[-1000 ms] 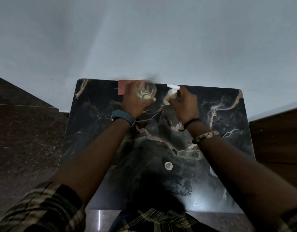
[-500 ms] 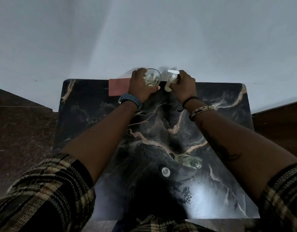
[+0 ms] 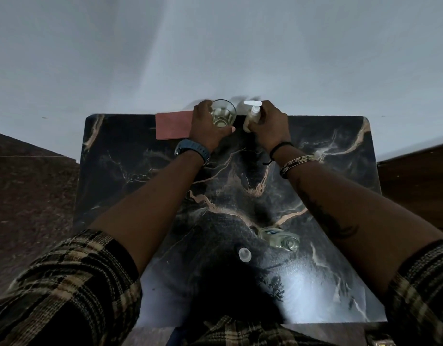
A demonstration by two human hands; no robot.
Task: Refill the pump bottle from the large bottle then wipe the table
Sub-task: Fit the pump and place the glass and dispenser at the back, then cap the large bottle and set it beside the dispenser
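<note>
At the far edge of the black marble-patterned table with tan veins (image 3: 130,186), the left hand (image 3: 208,128) is wrapping its fingers and thumb around a clear drinking glass holding pale yellowish liquid (image 3: 223,116). Just beside it, the right hand (image 3: 270,126) is gripping the small pale plastic pump bottle with a white pump head (image 3: 252,116), its fingers curled round the bottle's body; the pump spout is pointing left toward the glass. Whether the glass and pump bottle are standing on the table or being held just above it cannot be told.

A flat pinkish-red rectangular cloth (image 3: 174,126) is lying on the table at the far edge, partly hidden by the left hand. Nearer the person, a clear large bottle with a blue-and-white label (image 3: 279,238) is lying on its side, uncapped, its open neck pointing right and some pale liquid sitting inside. A small round translucent cap (image 3: 244,254) is resting on the table just left of it, apart from the bottle.

The left wrist is wearing a blue watch (image 3: 191,148); the right wrist is wearing a black cord and 1 patterned bracelet (image 3: 296,163). Both arms are showing plaid sleeves pushed up.
</note>
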